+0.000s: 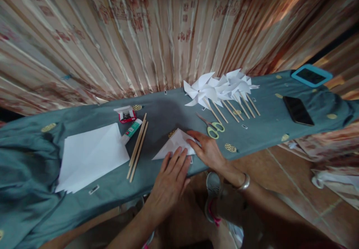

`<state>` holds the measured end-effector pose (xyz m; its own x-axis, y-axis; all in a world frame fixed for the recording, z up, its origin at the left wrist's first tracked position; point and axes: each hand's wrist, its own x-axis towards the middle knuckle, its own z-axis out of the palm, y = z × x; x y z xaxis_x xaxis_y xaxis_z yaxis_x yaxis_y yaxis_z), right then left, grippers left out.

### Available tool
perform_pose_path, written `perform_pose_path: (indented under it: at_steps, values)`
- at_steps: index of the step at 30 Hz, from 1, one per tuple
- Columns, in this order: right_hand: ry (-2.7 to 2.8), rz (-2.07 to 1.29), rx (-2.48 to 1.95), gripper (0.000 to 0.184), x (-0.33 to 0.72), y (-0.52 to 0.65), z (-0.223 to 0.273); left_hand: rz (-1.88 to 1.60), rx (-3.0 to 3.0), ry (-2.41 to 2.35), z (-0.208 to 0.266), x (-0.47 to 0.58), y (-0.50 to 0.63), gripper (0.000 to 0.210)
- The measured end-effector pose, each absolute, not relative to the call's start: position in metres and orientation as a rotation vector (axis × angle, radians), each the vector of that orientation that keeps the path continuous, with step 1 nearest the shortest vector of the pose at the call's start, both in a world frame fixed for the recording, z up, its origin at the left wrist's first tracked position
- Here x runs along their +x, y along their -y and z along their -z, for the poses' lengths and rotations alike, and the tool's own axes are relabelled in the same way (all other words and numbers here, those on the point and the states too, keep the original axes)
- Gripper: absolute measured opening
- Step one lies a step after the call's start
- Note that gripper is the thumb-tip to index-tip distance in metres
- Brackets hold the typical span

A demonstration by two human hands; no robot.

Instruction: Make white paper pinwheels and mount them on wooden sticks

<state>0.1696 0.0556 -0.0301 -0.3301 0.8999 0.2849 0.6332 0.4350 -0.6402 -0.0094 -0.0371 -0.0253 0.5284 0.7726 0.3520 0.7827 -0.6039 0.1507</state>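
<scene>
A white sheet of paper [174,143], folded into a triangle, lies near the front edge of the cloth-covered table. My left hand [172,176] rests with its fingers stretched out and their tips pressing on the lower edge of the paper. At the paper's right side, my right hand [209,148] has its thumb and bent fingers on the corner, which it partly hides. Green-handled scissors [213,128] lie just beyond my right hand. Several wooden sticks [138,148] are left of the folded paper, beside a glue stick [131,131].
A stack of white paper [94,155] lies at the left, near a small red box [126,115] of dark metal bits. White paper pinwheels [221,88] on sticks stretch along the back. A black phone [298,110] and a blue-framed tablet [312,75] are at the right.
</scene>
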Motion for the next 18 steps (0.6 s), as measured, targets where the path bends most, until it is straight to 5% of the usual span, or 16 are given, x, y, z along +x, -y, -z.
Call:
perform_pose_path:
  at_steps: [18]
  values:
    - [2.305, -0.250, -1.180, 0.034, 0.167, -0.061, 0.038, 0.378, -2.683, 1.524, 0.038, -0.012, 0.039, 0.057]
